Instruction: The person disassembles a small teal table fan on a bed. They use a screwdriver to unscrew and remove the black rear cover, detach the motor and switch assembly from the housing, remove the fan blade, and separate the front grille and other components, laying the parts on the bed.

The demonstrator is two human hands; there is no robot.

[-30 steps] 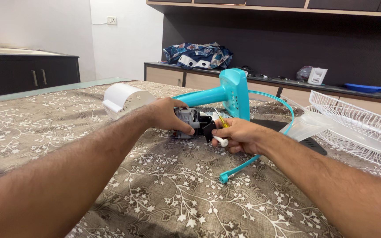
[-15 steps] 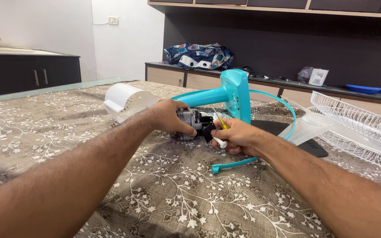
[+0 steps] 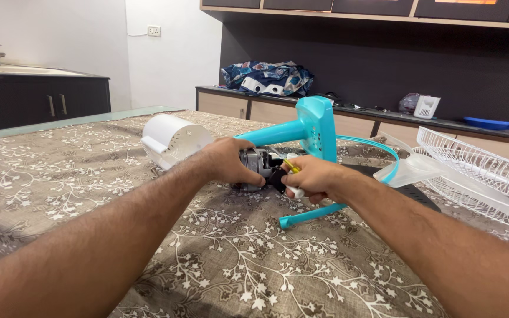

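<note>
**On the patterned bedspread: fan motor held while a screwdriver works its front**

Across the floral bedspread [image 3: 219,259], everything is placed from the teal fan stand [image 3: 310,126], which lies tipped over mid-bed. Right of it rest the white wire grille [image 3: 478,162] and a clear fan blade [image 3: 413,168]; left of it sits the white motor cover [image 3: 172,138]. A teal rim band [image 3: 319,213] curves round its near side.

Just in front of the stand's neck lies the grey motor [image 3: 253,162], its long axis roughly level, running left to right, the shaft end pointing right toward the black part [image 3: 277,175].

The left hand [image 3: 231,162] has its fingers closed over the motor body, steadying it. The right hand [image 3: 313,178] is curled shut around a yellow-handled screwdriver [image 3: 290,165] and a small white piece [image 3: 294,191], touching the motor's front.

Judging by this, the step is working 1 fastening at the motor's front. The next move calls for keeping the motor still and the tool in line with that fastening; the tip itself is hidden.
</note>
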